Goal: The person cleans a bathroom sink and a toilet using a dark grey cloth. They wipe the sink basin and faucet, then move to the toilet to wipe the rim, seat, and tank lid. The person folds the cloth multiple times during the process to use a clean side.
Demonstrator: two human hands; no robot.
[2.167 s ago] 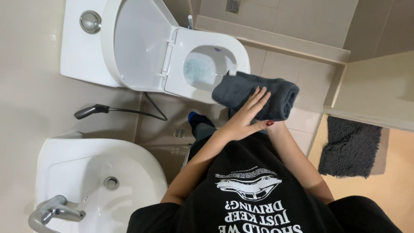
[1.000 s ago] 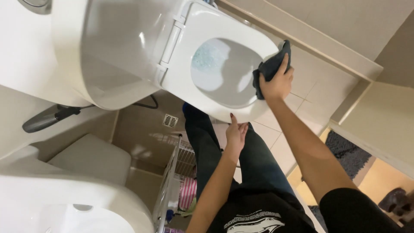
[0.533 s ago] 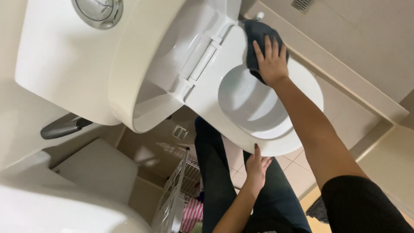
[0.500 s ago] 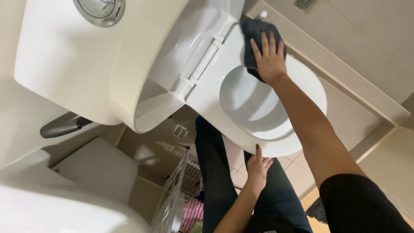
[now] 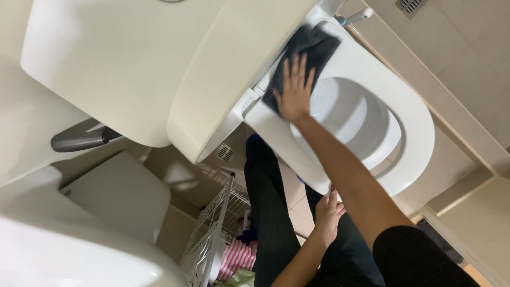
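Since half a second ago, our right hand [image 5: 295, 90] and the dark cloth [image 5: 308, 50] under it have slid from the far rim of the toilet seat toward the hinge end, beside the raised lid; our left hand has stayed low by the thigh.

Item, right hand: arm stretched forward, palm down, fingers spread wide and flat, pressing the cloth against the seat. It pins the cloth rather than gripping it.

Item, dark cloth: charcoal grey, bunched, lying on the white toilet seat [image 5: 414, 127] at its back end, touching the hinge area; part of it shows beyond our fingertips.

Item, left hand [image 5: 328, 212]: hanging near our dark trouser leg, fingers loosely extended and close together, holding nothing.

Item, toilet lid [image 5: 234, 69]: white, standing open, filling the upper middle of the view.

Item, cistern [image 5: 106, 69]: white, to the left of the lid.

Item, spray handle [image 5: 79, 139]: grey, below the cistern at left.

Item, wire rack [image 5: 215, 234]: white, on the floor just beside our leg, with a pink striped fabric [image 5: 236, 258] in it.

Item, floor drain [image 5: 225, 153]: small grille on the beige tiles beneath the bowl.
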